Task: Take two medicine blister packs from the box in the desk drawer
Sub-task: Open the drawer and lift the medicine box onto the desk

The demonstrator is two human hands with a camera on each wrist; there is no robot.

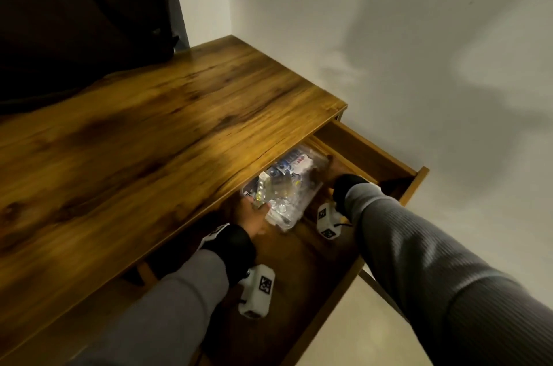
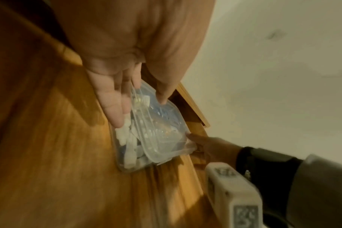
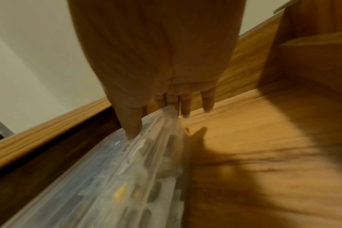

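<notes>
A clear plastic box (image 1: pixel 284 186) full of blister packs (image 1: pixel 279 204) lies in the open desk drawer (image 1: pixel 314 261). Its clear lid (image 2: pixel 162 123) sits askew, partly raised off the rim. My left hand (image 1: pixel 251 219) holds the box's near end. In the left wrist view the left hand (image 2: pixel 140 111) has its thumb on the lid and its fingers (image 2: pixel 111 98) along the side wall. My right hand (image 1: pixel 332 169) is at the far end. In the right wrist view the right hand (image 3: pixel 158 125) pinches the lid's edge, thumb on top. The packs are blurred through the plastic box (image 3: pixel 117 185).
The wooden desk top (image 1: pixel 149 141) overhangs the drawer's left part and covers a corner of the box. The drawer's side wall (image 1: pixel 368 153) runs close behind my right hand. A pale wall (image 1: pixel 419 51) stands to the right, and a dark shape (image 1: pixel 74 21) at the back left.
</notes>
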